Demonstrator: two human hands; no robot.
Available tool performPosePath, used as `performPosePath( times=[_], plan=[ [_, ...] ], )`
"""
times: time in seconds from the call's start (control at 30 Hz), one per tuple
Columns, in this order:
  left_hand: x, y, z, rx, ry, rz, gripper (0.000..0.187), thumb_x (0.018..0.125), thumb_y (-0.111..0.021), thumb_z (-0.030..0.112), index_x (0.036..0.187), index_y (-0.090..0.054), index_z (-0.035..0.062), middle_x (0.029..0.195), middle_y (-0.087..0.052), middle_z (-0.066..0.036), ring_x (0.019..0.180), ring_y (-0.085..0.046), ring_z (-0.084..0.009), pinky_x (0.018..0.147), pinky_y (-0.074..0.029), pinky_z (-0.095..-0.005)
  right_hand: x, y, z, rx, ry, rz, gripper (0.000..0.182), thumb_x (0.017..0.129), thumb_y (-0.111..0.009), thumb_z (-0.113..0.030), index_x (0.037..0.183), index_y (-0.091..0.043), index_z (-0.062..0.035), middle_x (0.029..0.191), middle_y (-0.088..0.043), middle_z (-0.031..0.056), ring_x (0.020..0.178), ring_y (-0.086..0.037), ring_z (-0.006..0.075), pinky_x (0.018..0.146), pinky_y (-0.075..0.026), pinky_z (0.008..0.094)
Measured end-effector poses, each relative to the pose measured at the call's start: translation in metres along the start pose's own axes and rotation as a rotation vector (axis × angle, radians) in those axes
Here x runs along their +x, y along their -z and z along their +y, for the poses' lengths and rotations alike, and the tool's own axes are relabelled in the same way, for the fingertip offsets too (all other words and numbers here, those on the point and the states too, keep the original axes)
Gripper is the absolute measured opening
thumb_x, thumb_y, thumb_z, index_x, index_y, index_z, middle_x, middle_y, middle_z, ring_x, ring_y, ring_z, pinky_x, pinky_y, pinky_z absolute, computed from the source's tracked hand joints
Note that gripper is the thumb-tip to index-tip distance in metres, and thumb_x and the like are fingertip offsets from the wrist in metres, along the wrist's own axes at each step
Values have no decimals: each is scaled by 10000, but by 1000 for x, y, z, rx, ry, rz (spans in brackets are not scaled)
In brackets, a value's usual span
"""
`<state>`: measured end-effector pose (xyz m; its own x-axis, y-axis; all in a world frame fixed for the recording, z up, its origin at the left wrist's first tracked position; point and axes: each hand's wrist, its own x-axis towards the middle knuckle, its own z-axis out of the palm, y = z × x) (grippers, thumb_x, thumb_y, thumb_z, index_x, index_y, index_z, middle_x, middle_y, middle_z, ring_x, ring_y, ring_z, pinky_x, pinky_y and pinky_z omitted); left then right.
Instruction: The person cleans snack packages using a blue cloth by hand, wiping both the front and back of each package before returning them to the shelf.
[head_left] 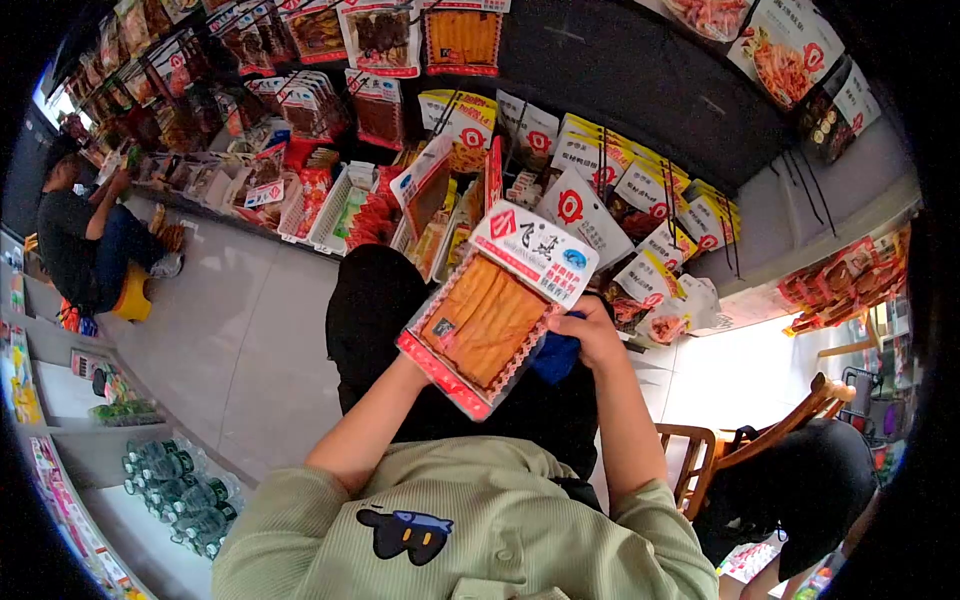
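At the far left, another person (85, 240) sits on a low yellow stool (132, 298) and reaches up to the shelf (200, 170) of snack packs. Below them, near the bottom left corner, green bottles (180, 490) stand packed together.

In the middle, the person wearing the camera holds one flat snack pack (490, 315) up in front of the body. It has orange strips behind a clear window and a white top with red marks. It is tilted, with its white top pointing up and to the right. It is not on the shelf and not on a hook; it is in the air, held between both hands.

The left hand (418, 362) is behind the pack's lower left edge, so I cannot tell how its fingers are set. The right hand (592, 332) is curled at the pack's right edge and also grips a blue cloth (555, 358).

I think the pack is being wiped or checked with the cloth. It looks like the job is partway done: the pack is out and in hand, but not yet put back.

To the right, many more packs (640, 190) hang on the dark wall in rows. A wooden chair (770, 440) stands at the lower right.
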<state>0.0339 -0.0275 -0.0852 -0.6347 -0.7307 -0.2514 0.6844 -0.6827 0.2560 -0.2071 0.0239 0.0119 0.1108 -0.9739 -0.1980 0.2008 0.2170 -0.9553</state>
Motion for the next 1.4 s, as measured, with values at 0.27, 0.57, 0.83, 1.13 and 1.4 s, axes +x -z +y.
performPosePath(
  times=[0.27, 0.57, 0.83, 1.13, 1.4],
  plan=[
    [-29, -16, 54, 499, -11, 4, 469, 914, -399, 400, 1188, -466, 26, 1035, -607, -136, 911, -607, -236, 797, -481, -353, 1, 5, -5, 132, -10, 133, 192, 589, -680, -66, 760, -651, 16, 755, -652, 99, 676, -609, 178, 692, -463, 287],
    [-11, -31, 38, 1004, -211, 261, 569, 845, -594, 179, 1345, -334, 101, 1307, -405, -140, 1211, -382, -222, 989, -319, -342, 40, -33, 24, -200, 136, 55, 166, 747, -661, -77, 845, -641, 56, 953, -617, 84, 881, -556, 161, 823, -406, 288],
    [7, -54, 41, 968, -323, 226, 518, 916, -460, 275, 1359, -306, 55, 1346, -370, -118, 1234, -357, -202, 1014, -277, -315, 99, -80, 46, -543, 335, 54, 167, 762, -634, -161, 813, -650, -3, 1151, -560, 161, 1047, -542, 290, 905, -394, 359],
    [60, -38, 73, 925, -469, 134, 498, 911, -431, 237, 1332, -328, -9, 1359, -343, -137, 1261, -312, -216, 1043, -207, -302, 151, -103, 29, -774, 397, 213, 207, 765, -577, -165, 887, -640, -11, 1281, -461, 175, 1167, -455, 321, 925, -394, 377],
    [71, -13, 97, 620, -373, 176, 546, 874, -479, 284, 1340, -303, 61, 1260, -430, -96, 1132, -447, -199, 947, -342, -300, 182, -120, 32, -1066, 311, 179, 231, 729, -590, -228, 880, -661, -67, 1344, -405, 112, 985, -565, 324, 811, -467, 416]
  ],
)
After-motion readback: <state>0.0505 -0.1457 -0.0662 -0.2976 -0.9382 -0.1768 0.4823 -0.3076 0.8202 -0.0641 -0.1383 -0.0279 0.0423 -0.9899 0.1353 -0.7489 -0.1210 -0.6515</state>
